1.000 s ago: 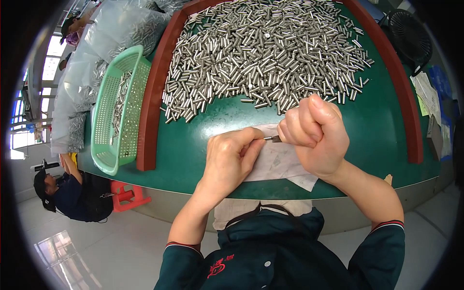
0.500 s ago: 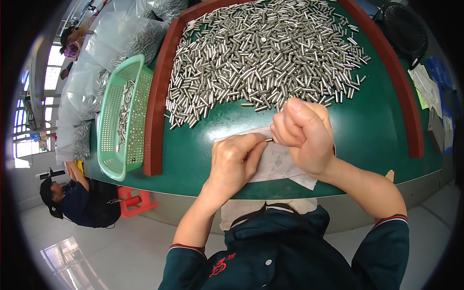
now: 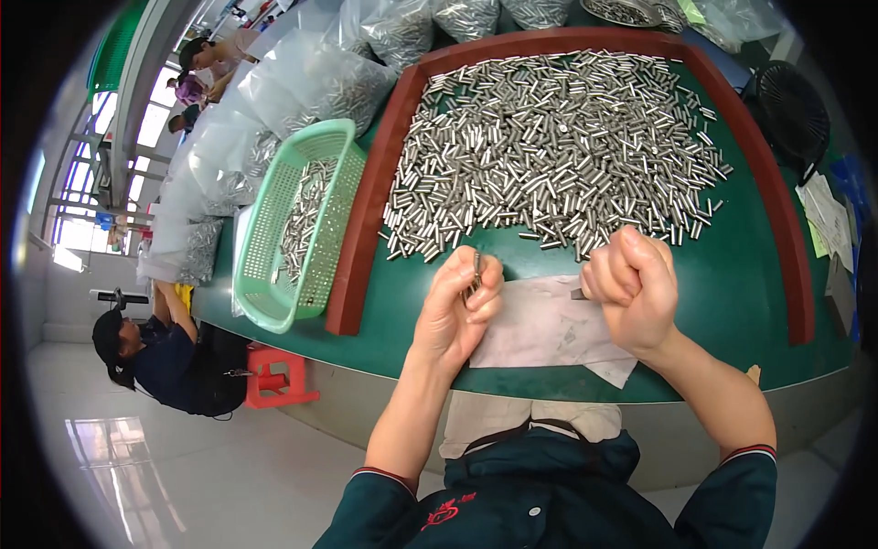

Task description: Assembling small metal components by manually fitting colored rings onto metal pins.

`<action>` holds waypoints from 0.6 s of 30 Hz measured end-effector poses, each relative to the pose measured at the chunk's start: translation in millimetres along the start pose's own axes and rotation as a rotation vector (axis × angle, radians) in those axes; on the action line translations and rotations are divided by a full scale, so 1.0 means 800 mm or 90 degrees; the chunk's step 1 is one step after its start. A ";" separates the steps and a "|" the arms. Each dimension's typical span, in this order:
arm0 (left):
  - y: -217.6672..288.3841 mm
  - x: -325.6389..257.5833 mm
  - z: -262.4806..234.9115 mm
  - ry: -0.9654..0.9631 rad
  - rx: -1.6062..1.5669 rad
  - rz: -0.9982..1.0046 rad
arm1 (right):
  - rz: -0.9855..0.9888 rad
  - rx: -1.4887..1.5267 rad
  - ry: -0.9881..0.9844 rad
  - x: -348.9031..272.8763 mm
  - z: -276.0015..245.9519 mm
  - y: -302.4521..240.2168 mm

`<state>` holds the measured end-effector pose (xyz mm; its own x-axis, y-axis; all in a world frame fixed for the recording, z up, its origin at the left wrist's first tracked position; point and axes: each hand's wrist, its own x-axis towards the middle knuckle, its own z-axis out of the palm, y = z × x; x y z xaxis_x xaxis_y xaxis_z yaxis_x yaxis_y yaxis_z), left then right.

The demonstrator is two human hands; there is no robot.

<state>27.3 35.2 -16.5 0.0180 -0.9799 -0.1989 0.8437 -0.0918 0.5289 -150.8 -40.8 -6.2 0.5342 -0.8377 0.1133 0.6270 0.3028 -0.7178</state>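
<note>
My left hand (image 3: 450, 311) is raised over the near side of the green table (image 3: 421, 302), its fingers curled round small metal pins (image 3: 476, 274); how many is hidden. Opposite it, my right hand (image 3: 637, 291) is closed in a fist. A short grey metal end (image 3: 578, 294) sticks out of that fist toward the left; the rest is covered by the fingers. Beneath and between both hands lies a pale, stained cloth (image 3: 535, 329). Beyond them spreads a wide heap of loose, shiny cylindrical metal pins (image 3: 549, 156).
A red-brown raised border (image 3: 359, 247) surrounds the heap on three sides. Left of it stands a green basket (image 3: 265, 215) partly filled with pins. Clear bags of pins (image 3: 311, 82) line the back left. A black fan (image 3: 786, 114) stands at right. Another person (image 3: 165, 357) sits at far left.
My hands have moved apart; the left has turned, showing the pins in its fingers. The whole view has shifted, bringing more bags and a metal bowl in at the back.
</note>
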 end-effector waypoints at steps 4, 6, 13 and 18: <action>-0.003 -0.002 0.003 0.033 0.075 0.011 | -0.008 0.001 -0.013 0.000 0.002 -0.001; -0.001 0.001 0.008 0.051 0.130 0.011 | -0.014 0.001 -0.013 0.000 -0.002 -0.001; 0.010 0.015 0.016 0.071 0.488 0.019 | 0.005 0.000 -0.005 0.003 0.001 -0.001; 0.002 0.044 0.035 0.127 1.149 0.266 | 0.008 -0.004 0.005 0.003 0.000 -0.002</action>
<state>14.4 -4.3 0.1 0.2153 -0.9653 0.1478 -0.7463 -0.0650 0.6625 -150.9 -43.0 -4.6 0.5376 -0.8374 0.0987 0.6165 0.3105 -0.7235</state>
